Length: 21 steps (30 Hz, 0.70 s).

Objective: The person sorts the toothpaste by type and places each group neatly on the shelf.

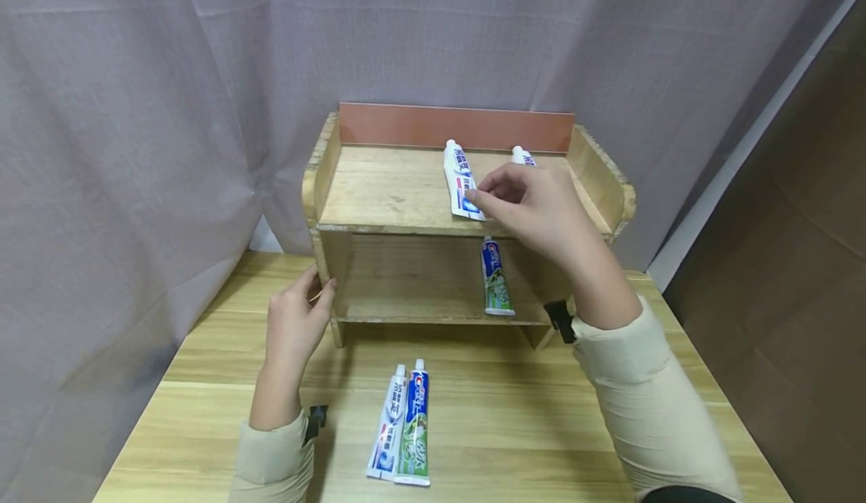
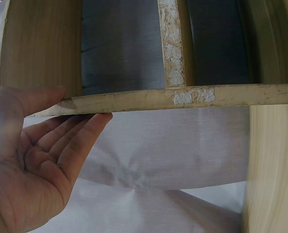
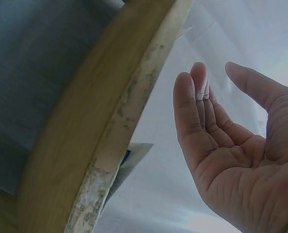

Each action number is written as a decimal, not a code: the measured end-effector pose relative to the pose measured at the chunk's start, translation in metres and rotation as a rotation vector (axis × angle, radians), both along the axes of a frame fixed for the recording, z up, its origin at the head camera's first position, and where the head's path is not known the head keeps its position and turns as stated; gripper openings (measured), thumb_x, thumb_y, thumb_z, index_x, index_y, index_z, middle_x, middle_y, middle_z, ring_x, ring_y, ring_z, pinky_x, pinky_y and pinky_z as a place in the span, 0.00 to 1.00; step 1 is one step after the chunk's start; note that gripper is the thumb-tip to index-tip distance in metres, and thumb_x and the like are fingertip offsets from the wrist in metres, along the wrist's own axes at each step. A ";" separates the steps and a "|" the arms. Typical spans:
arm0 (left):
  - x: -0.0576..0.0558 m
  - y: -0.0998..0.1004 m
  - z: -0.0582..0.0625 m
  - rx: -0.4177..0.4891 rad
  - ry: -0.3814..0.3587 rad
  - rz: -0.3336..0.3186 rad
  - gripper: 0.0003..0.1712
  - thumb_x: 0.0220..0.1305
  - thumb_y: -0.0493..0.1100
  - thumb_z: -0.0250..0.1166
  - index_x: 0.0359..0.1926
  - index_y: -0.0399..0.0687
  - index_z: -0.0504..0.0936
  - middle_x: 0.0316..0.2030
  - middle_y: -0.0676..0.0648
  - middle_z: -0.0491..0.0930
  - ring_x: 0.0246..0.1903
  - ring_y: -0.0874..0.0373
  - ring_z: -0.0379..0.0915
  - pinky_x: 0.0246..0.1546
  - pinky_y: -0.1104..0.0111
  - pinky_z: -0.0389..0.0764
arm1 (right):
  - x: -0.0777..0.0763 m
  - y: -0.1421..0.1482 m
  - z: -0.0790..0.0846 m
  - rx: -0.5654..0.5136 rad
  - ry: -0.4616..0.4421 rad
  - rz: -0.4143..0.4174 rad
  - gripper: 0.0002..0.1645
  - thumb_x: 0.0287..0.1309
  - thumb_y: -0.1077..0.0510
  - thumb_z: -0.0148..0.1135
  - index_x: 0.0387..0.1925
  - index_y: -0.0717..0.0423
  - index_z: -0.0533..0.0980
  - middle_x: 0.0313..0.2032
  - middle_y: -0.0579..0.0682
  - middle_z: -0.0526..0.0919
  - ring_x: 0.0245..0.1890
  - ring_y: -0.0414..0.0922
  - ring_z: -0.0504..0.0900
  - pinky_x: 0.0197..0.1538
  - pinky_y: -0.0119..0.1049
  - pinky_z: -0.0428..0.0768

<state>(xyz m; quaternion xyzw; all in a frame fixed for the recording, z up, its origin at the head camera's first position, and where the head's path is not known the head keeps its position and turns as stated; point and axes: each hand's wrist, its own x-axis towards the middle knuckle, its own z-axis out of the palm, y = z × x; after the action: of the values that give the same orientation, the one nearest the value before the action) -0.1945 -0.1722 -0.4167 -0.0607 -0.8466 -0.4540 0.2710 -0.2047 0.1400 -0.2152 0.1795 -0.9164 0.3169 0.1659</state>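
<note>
A small two-tier wooden shelf [image 1: 399,187] stands on the table. My left hand [image 1: 298,322] grips the front edge of its left side panel [image 2: 134,99], thumb on one side and fingers on the other. Over the upper tier, my right hand [image 1: 534,206] is held with thumb and fingers apart and nothing between them. Its fingertips overlap the lower part of a white toothpaste tube [image 1: 457,165] lying there. Another white toothpaste tube [image 1: 519,155] lies farther right, mostly hidden behind that hand. On the lower tier rests a blue-and-green toothpaste tube [image 1: 497,277].
In front of the shelf, a white toothpaste tube [image 1: 389,428] and a blue-green toothpaste tube [image 1: 415,431] lie side by side on the wooden table [image 1: 507,428]. A reddish-brown back board [image 1: 453,125] closes the upper tier. Grey cloth [image 1: 433,29] hangs behind.
</note>
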 end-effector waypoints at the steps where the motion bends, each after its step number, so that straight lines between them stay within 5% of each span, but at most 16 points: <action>1: 0.000 0.000 0.000 0.000 -0.002 0.000 0.17 0.70 0.41 0.64 0.56 0.38 0.82 0.47 0.36 0.85 0.46 0.42 0.85 0.41 0.61 0.89 | 0.003 0.001 -0.001 -0.007 0.000 0.000 0.16 0.62 0.44 0.69 0.37 0.53 0.85 0.31 0.47 0.87 0.30 0.41 0.82 0.33 0.32 0.80; 21: 0.001 0.000 0.000 0.004 -0.003 -0.007 0.18 0.70 0.41 0.64 0.56 0.37 0.82 0.47 0.35 0.85 0.46 0.42 0.85 0.41 0.61 0.89 | 0.027 0.005 -0.030 -0.073 -0.056 0.049 0.17 0.63 0.41 0.68 0.39 0.51 0.83 0.33 0.44 0.87 0.32 0.40 0.84 0.36 0.32 0.85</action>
<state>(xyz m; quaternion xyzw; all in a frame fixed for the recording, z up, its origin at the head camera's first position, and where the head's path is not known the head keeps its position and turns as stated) -0.1933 -0.1721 -0.4166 -0.0625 -0.8459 -0.4568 0.2683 -0.1777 0.1453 -0.2451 0.1870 -0.9038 0.3589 0.1389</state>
